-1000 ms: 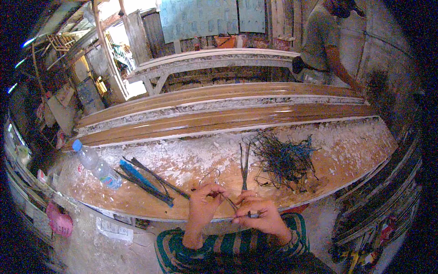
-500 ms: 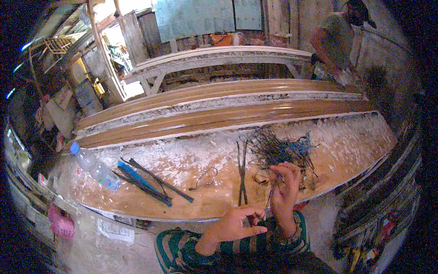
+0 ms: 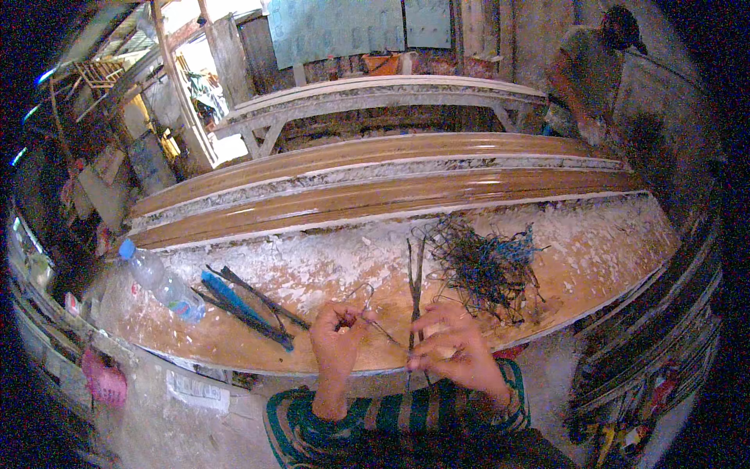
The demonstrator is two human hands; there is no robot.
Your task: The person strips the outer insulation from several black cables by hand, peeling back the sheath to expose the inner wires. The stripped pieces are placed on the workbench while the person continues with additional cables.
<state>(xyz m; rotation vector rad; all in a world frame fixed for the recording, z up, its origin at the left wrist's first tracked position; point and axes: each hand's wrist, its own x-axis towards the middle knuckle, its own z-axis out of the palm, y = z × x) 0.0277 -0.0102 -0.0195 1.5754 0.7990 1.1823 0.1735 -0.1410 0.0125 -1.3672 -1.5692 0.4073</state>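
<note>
My left hand [image 3: 333, 342] is closed, thumb and fingertips pinching one end of a thin dark cord [image 3: 384, 331]. The cord slants to my right hand [image 3: 459, 349], whose thumb and index finger close on it near the table's front edge. Beside that hand, a pair of crossed dark strips [image 3: 415, 273] passes behind its fingers; whether the hand also grips them I cannot tell. A small thin loop of cord [image 3: 364, 291] lies just beyond my left hand. Farther right is a tangled heap of black and blue cords [image 3: 492, 270].
Black strips and a blue strip [image 3: 233, 295] lie at left, near a clear bottle [image 3: 166, 288] with a blue cap. White flakes cover much of the wooden table [image 3: 594, 270]. Long brown glossy boards [image 3: 336, 211] stretch behind it. Another person [image 3: 590, 74] works at the far right.
My left hand has risen and moved left, turning upright with the cord. My right hand has come down and left, from beside the cord heap to the crossed strips. The cord now stretches between both hands.
</note>
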